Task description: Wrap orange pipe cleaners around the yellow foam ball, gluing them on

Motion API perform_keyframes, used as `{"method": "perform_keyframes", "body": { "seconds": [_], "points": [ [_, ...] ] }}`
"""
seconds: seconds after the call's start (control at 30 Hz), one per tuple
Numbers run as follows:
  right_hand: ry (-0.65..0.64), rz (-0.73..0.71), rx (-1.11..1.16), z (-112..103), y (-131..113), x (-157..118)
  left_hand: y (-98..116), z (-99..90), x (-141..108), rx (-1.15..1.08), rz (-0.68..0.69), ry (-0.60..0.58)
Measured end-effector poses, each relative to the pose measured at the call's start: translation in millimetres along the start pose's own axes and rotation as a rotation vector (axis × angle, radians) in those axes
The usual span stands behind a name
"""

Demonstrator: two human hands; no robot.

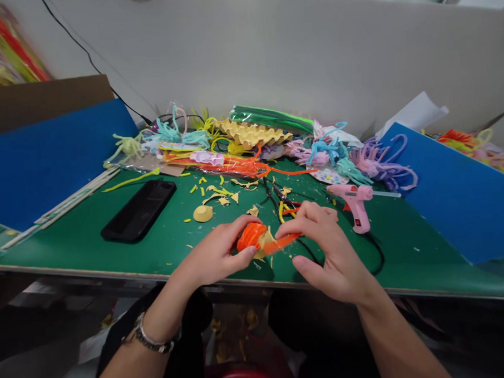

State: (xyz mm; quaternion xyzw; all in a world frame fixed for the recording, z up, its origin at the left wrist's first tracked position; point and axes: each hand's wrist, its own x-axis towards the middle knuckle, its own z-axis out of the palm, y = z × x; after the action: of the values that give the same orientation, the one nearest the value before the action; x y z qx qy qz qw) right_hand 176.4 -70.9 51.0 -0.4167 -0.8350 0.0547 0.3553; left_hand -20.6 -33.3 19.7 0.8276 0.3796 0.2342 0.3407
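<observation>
Near the front edge of the green table, my left hand (221, 253) holds an orange wrapped piece (251, 236) between thumb and fingers. Its right end shows pale yellow, cardboard-like material (267, 239). From there an orange strip (281, 243), blurred, stretches right towards my right hand (323, 241). The fingers of my right hand are bent at the strip's far end, with the thumb apart below; whether they pinch it is unclear. A pale yellow cup-shaped piece (203, 213) lies left of the hands, among torn scraps.
A black phone (139, 210) lies left, a pink glue gun (357, 204) right with its cable. Blue panels (58, 158) (465, 196) flank the green table (175, 253). Behind are pipe cleaner bundles (187, 136) and a yellow egg tray (253, 134). Pliers-like tools (283, 197) lie beyond the hands.
</observation>
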Motion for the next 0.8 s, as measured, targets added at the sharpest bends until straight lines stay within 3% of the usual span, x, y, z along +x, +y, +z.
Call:
{"method": "perform_keyframes", "body": {
  "seconds": [0.1,0.27,0.43,0.8],
  "points": [
    [-0.015,0.008,0.015,0.0,1.1,0.4,0.2,0.5,-0.7,0.021,0.005,-0.005],
    [0.091,0.024,-0.002,6.7,2.7,3.7,-0.1,1.4,-2.0,0.01,0.035,0.005],
    [0.21,0.087,0.121,14.9,0.5,6.0,2.4,1.9,-1.8,0.049,0.07,-0.035],
    [0.2,0.062,0.041,18.4,-1.8,8.2,5.7,1.1,-1.9,0.061,0.087,-0.028]
  ]
}}
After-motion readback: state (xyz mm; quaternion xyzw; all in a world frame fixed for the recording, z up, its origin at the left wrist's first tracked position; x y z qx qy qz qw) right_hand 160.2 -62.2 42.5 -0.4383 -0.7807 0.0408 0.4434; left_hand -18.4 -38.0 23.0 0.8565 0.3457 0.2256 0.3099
